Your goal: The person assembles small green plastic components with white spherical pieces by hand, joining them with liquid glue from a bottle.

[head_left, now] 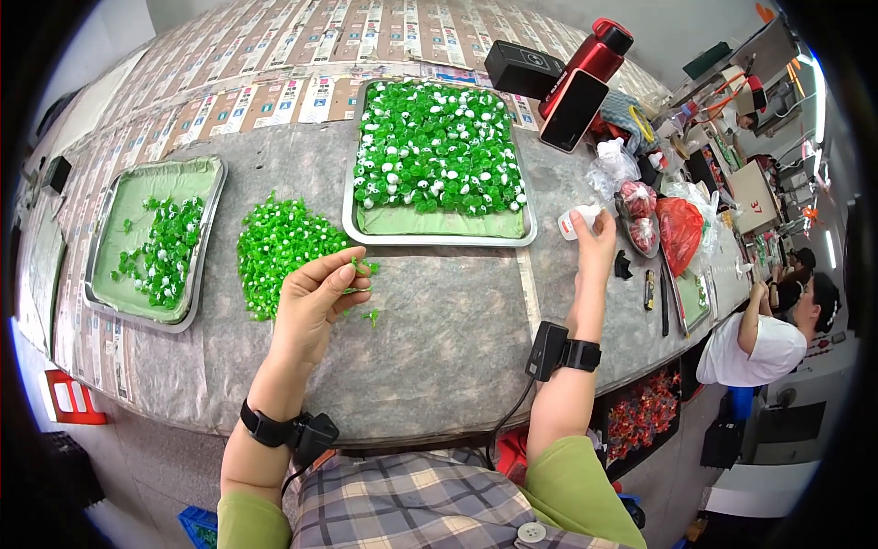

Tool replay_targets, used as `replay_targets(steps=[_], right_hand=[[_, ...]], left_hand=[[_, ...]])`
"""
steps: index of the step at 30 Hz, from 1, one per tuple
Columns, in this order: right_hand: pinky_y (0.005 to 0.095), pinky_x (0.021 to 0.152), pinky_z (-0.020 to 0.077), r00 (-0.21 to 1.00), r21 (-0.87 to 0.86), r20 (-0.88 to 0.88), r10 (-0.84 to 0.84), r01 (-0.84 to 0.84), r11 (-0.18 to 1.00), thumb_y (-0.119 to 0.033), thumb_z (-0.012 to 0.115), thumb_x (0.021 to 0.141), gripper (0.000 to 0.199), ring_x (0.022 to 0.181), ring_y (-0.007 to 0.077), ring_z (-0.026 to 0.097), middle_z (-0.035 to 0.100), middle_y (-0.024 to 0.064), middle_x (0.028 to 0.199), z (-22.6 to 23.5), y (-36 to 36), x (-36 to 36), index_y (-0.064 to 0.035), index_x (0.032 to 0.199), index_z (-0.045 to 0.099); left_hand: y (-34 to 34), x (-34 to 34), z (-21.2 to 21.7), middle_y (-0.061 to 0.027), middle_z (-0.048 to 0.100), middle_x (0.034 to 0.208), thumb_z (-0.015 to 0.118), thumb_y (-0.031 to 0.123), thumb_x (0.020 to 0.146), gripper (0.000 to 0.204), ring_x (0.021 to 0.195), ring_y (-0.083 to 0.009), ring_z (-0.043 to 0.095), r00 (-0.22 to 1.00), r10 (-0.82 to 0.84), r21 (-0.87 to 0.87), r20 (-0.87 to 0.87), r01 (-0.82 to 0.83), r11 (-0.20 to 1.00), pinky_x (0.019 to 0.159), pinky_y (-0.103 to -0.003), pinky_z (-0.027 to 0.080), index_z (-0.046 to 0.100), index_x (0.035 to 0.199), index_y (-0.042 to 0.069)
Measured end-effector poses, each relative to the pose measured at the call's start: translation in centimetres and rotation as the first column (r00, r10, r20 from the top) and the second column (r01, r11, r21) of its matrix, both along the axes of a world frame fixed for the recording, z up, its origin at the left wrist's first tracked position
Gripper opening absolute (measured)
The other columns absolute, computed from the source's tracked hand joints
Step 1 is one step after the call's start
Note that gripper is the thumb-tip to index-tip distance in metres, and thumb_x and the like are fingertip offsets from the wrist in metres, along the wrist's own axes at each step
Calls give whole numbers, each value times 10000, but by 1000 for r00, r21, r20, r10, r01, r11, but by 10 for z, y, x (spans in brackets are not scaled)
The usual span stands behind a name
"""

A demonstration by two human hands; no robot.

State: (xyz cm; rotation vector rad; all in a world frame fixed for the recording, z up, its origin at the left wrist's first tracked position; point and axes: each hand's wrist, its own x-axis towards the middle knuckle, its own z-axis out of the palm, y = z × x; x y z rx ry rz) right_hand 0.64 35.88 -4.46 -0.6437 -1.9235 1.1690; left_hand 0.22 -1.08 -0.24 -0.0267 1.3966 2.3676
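Observation:
My left hand (318,291) is closed in a pinch on a small green plastic piece (366,267), just right of a loose pile of green-and-white pieces (283,242). One more green piece (370,317) shows just below its fingertips; whether it is held too, I cannot tell. Over at the right, my right hand (596,240) has its fingers round a small white bottle (576,221) with a red mark. Between and beyond the hands, a large metal tray (439,240) lined in green is heaped with green pieces, many bearing white eyeball-like balls.
A smaller tray (123,215) with several pieces lies at the left. A red flask (594,59), a phone (573,110) and a black box (523,69) stand at the back. Plastic bags (681,229) and a black pen-like stick (664,300) lie right. Another person (754,339) sits farther right.

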Motion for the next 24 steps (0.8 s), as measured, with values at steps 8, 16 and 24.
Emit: replay_targets(steps=[8,16,24], right_hand=[[248,709,412,962,-43,-175,210,-221,974,-204,587,770,314,774,142,533,565,84,851,36,-51,-6,25,955,477],[192,619,404,815,-52,-349,462,-509,859,-256,691,682,388,689,85,512,529,24,780,85,-141,20,-5,894,485],[181,569,397,668,-4,-379,640,-693,721,-226,743,618,393,645,68,504,527,4,722,90,-178,33,-26,838,487]], left_hand=[[-2,1,0,-65,585,855,544,102,790,236,753,-118,565,995,-57,71,82,51,996,681,-242,485,546,1007,8],[-2,1,3,-46,575,794,569,95,772,155,729,-112,562,989,-100,160,111,82,984,673,-238,487,539,909,29],[-2,2,-3,-41,565,766,586,107,757,122,674,-114,555,986,-111,167,121,90,982,630,-243,494,528,846,47]])
